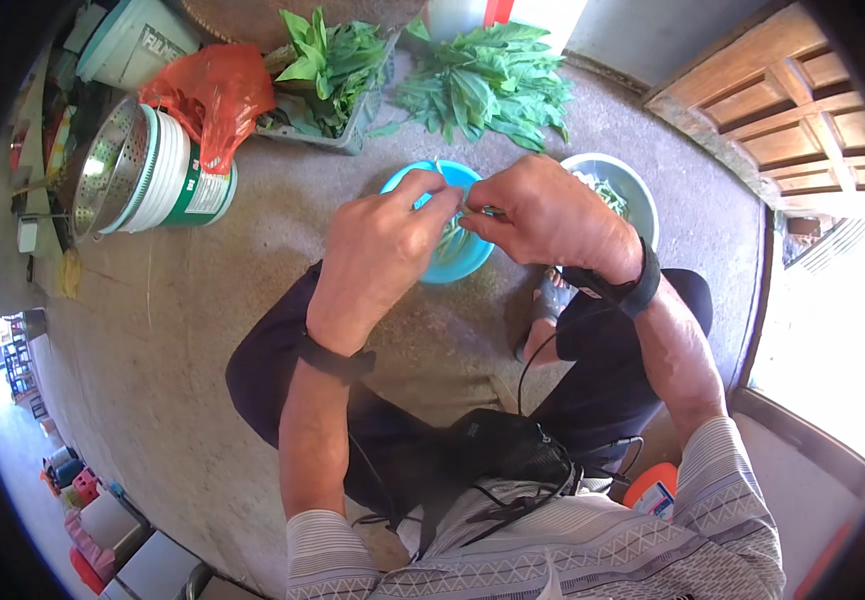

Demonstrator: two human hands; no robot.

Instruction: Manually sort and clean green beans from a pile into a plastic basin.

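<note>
My left hand (384, 251) and my right hand (549, 214) meet at the fingertips above a bright blue plastic basin (449, 275). Pinched between them is a thin vegetable stem (465, 209), mostly covered by my fingers. A pale thin tip (438, 166) sticks up past my left fingers. Slender green stem pieces (451, 244) lie in the blue basin, partly hidden by my hands. Behind my right hand stands a grey-white basin (652, 199) with cut green and pale pieces (610, 196) in it.
A heap of leafy greens (489, 86) lies on the concrete floor beyond the basins. A plastic crate (354, 139) holds more leaves. To its left are a red plastic bag (215, 97), stacked buckets (177, 172) and a steel colander (106, 169). A cable (526, 375) hangs by my right wrist.
</note>
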